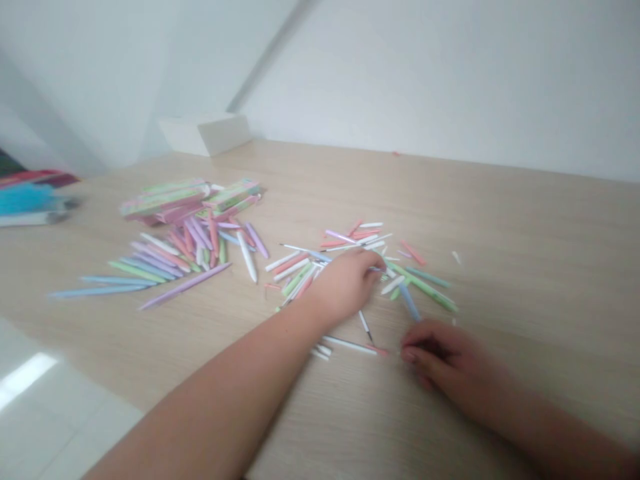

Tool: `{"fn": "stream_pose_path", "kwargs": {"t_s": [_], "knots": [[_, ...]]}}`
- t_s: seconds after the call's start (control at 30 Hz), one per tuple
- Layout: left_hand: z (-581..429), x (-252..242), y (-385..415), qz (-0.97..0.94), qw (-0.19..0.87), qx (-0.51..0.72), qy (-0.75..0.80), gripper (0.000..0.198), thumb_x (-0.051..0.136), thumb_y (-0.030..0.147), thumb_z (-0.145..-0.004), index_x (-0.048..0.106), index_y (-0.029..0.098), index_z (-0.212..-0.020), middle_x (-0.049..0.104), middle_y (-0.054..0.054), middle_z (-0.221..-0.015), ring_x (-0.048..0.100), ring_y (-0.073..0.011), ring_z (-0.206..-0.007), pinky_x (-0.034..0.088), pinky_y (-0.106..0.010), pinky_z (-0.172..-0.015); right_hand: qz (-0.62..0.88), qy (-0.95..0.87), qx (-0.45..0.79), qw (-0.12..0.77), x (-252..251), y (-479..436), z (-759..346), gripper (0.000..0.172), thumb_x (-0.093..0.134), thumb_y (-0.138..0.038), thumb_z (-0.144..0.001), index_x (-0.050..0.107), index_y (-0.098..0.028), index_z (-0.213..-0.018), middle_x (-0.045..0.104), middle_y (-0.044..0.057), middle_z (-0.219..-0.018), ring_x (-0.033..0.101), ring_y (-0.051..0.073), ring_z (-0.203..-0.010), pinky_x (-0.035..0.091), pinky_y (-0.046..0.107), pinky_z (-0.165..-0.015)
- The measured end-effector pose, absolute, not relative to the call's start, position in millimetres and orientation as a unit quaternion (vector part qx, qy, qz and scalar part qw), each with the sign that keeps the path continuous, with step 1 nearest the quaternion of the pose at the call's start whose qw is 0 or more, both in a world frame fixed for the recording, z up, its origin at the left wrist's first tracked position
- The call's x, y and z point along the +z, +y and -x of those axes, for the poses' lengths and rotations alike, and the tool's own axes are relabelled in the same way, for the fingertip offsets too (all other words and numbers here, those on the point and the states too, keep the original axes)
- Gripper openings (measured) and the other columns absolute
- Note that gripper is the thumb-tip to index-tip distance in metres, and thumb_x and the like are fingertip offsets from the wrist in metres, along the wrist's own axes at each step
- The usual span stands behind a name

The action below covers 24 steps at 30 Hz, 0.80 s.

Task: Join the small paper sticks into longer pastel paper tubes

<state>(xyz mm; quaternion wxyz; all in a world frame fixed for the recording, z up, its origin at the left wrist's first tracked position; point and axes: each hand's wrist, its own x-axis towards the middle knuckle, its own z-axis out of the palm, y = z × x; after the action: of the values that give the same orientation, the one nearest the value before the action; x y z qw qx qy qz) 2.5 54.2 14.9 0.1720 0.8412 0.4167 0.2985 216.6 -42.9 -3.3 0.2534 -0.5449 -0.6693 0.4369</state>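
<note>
My left hand [347, 283] reaches over a loose pile of pen parts, its fingers curled down among them. Its fingertips are partly hidden, and whatever they pinch cannot be made out. Around it lie white, pink and green pen barrels [291, 265], thin refills [350, 345] and green pieces [430, 293]. My right hand [445, 357] is closed just above the table at the near right of the pile, thumb against fingers. A blue pen barrel [410, 303] ends right by its fingers; whether it is held is unclear. The picture is blurred.
On the left lie several pastel pens [185, 283] in a fanned heap. Behind them are patterned pen boxes [170, 200]. A white box [207, 133] stands at the back by the wall. A blue item [25, 199] lies at the far left. The table's edge runs along the lower left.
</note>
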Motion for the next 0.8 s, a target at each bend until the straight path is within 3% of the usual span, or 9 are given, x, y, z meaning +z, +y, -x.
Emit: {"fn": "stream_pose_path", "kwargs": {"t_s": [0.17, 0.33, 0.5, 0.67, 0.8], "knots": [[0, 17, 56, -0.832, 0.167, 0.317, 0.424, 0.025, 0.052, 0.025, -0.097, 0.072, 0.024, -0.111, 0.073, -0.003, -0.112, 0.066, -0.0194, -0.106, 0.048, -0.030, -0.097, 0.541, -0.697, 0.394, 0.256, -7, -39, -218, 0.013, 0.066, -0.038, -0.087, 0.073, -0.027, -0.091, 0.074, 0.001, -0.078, 0.068, 0.019, -0.068, 0.053, 0.030, -0.060], [2, 16, 56, -0.820, 0.145, 0.286, 0.475, 0.025, 0.053, 0.034, -0.098, 0.072, 0.030, -0.115, 0.076, 0.000, -0.110, 0.069, -0.0218, -0.101, 0.050, -0.032, -0.088, 0.533, -0.728, 0.339, 0.265, -11, -37, -222, 0.020, 0.059, -0.037, -0.095, 0.074, -0.029, -0.106, 0.076, 0.003, -0.097, 0.071, 0.021, -0.088, 0.056, 0.034, -0.077], [2, 13, 57, -0.816, 0.181, 0.282, 0.471, 0.022, 0.055, 0.030, -0.095, 0.072, 0.026, -0.110, 0.077, -0.001, -0.105, 0.069, -0.0202, -0.095, 0.051, -0.030, -0.083, 0.536, -0.705, 0.363, 0.290, -13, -36, -219, 0.019, 0.063, -0.037, -0.092, 0.073, -0.028, -0.105, 0.076, 0.003, -0.095, 0.072, 0.022, -0.085, 0.058, 0.035, -0.076], [0, 17, 55, -0.806, 0.187, 0.365, 0.426, 0.018, 0.061, 0.025, -0.092, 0.075, 0.022, -0.103, 0.074, -0.003, -0.108, 0.065, -0.0191, -0.106, 0.046, -0.031, -0.100, 0.545, -0.657, 0.404, 0.327, -11, -38, -214, 0.020, 0.064, -0.039, -0.091, 0.069, -0.026, -0.106, 0.076, 0.001, -0.081, 0.072, 0.020, -0.071, 0.058, 0.032, -0.065], [-3, 25, 52, -0.762, 0.330, 0.379, 0.408, 0.020, 0.064, 0.031, -0.090, 0.076, 0.018, -0.100, 0.073, -0.003, -0.091, 0.065, -0.0147, -0.084, 0.050, -0.026, -0.080, 0.553, -0.659, 0.388, 0.329, -4, -37, -214, 0.014, 0.065, -0.039, -0.090, 0.068, -0.025, -0.087, 0.071, -0.001, -0.066, 0.069, 0.017, -0.061, 0.056, 0.029, -0.060]]}}
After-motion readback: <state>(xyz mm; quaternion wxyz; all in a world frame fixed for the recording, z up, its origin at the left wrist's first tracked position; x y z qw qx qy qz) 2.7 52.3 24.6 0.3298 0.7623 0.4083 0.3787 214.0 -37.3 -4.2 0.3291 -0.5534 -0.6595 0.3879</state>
